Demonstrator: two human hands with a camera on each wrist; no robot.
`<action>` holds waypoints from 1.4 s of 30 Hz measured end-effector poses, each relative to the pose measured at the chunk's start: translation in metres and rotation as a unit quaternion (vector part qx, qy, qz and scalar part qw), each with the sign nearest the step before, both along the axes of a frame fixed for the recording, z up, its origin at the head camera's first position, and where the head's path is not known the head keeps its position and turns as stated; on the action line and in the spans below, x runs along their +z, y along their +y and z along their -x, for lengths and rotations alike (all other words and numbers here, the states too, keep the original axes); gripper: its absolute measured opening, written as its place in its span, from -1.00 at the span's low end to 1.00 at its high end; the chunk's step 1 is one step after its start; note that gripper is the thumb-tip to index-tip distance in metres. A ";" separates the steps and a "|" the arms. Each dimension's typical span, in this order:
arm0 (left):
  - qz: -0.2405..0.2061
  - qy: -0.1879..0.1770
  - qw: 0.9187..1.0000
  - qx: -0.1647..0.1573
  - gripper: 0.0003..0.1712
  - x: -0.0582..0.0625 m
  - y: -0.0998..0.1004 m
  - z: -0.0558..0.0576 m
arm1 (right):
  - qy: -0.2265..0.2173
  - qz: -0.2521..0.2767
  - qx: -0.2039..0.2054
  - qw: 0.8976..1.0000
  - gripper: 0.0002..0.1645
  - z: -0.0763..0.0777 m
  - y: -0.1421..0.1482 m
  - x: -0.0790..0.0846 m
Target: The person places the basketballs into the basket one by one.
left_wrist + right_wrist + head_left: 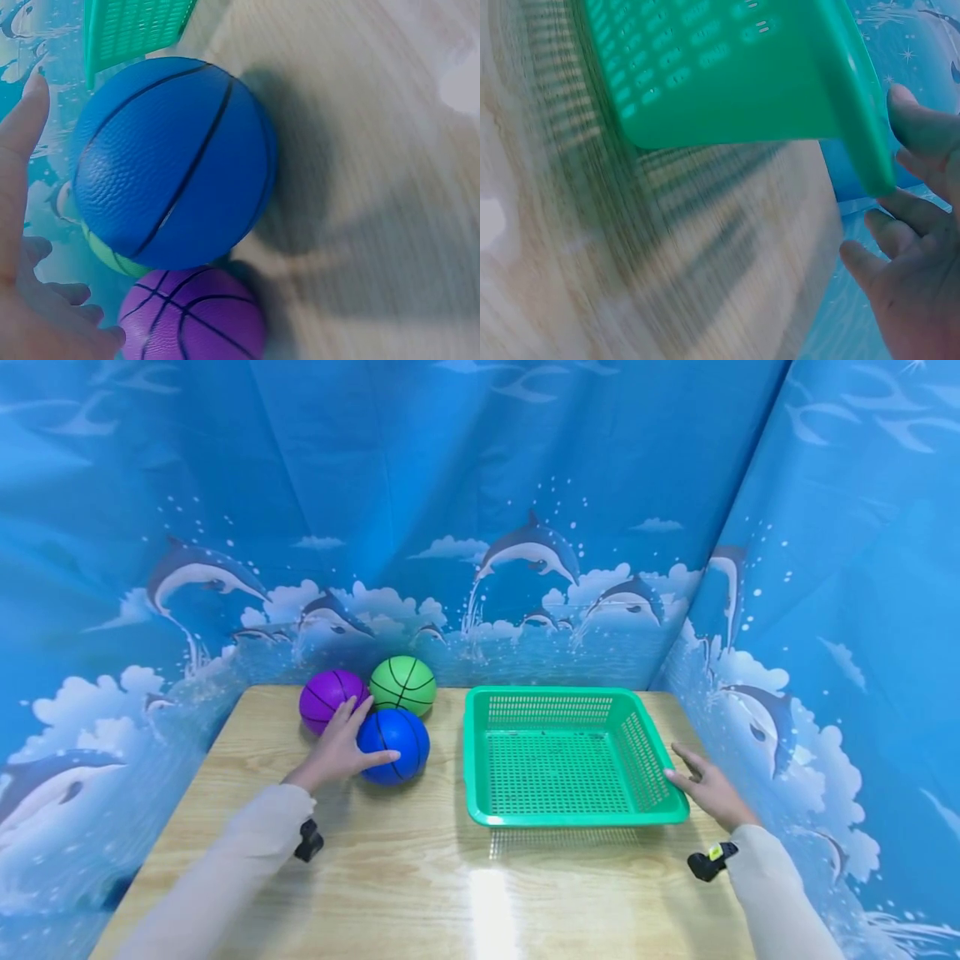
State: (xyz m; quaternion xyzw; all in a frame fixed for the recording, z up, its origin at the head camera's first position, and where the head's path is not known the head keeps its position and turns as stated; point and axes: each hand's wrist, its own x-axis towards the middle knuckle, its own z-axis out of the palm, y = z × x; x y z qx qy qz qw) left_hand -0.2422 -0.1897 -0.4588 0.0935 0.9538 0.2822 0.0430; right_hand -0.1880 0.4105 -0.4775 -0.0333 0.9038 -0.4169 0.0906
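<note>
Hovering over the blue ball [407,733], your left hand [337,750] has its fingers spread and thumb out; whether any fingertip touches it is hard to tell from overhead, though the left wrist view suggests a gap. The ball sits on the table [397,877], left of the basket [551,819], with the purple ball [322,695] and green ball [402,683] close behind it. Your right hand [711,792] is loosely open at the basket's right rim, thumb above, fingers outside; you can't be sure of contact there.

Expect the ball to be light and a little springy, hard to damage but quick to roll. Its pebbled skin should give you fair grip; take it round its widest part, thumb opposite fingers. The basket looks like thin, light plastic, smooth enough to slide; hold it under the rim's lip.

You'll find no readable brand, label or writing on balls or basket, only dark seam lines on the balls. The backdrop [360,485] carries printed dolphins.
</note>
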 end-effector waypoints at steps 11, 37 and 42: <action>-0.057 -0.005 0.998 -0.008 0.32 -0.017 0.002 -0.004 | 0.001 0.053 -0.011 0.999 -0.20 -0.001 -0.001 -0.007; -0.151 0.009 0.988 0.014 0.31 -0.050 0.001 -0.001 | -0.005 0.062 -0.043 0.997 -0.26 0.000 -0.003 -0.010; -0.160 0.021 0.987 0.025 0.28 -0.051 0.002 -0.001 | -0.005 0.061 -0.045 0.997 -0.26 0.000 -0.003 -0.010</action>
